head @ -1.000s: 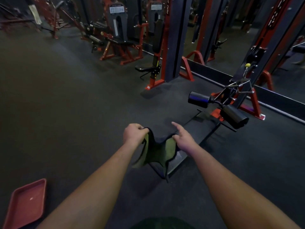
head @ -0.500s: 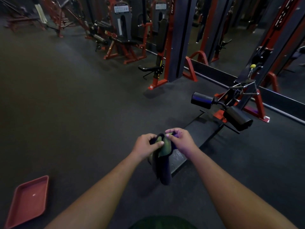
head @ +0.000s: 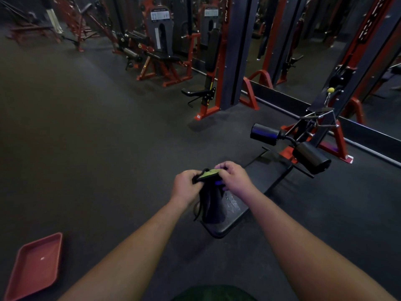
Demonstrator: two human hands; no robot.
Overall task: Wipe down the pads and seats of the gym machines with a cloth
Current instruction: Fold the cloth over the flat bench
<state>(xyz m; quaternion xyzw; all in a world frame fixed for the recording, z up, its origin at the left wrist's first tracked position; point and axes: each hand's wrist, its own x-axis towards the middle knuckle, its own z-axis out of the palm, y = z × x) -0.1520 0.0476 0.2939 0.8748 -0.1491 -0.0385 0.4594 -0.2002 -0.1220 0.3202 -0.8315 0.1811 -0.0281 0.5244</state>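
Both hands up front over bench pad [head: 258, 183]. Left hand [head: 186, 186] and right hand [head: 233, 178] each pinching top edge of cloth [head: 211, 203], bunched, dark side hanging, green peeking. 2 roller pads [head: 265, 134] beyond bench. Red tray [head: 32, 266] on floor, far left.

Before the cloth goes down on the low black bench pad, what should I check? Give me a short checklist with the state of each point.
1. Left hand grips the dark cloth with green side: ok.
2. Right hand pinches its top edge: ok.
3. Cloth folded to a flat wiping face: not ok, it hangs bunched.
4. Low black bench pad bare of objects: ok.
5. Cloth damp or clean: cannot tell.
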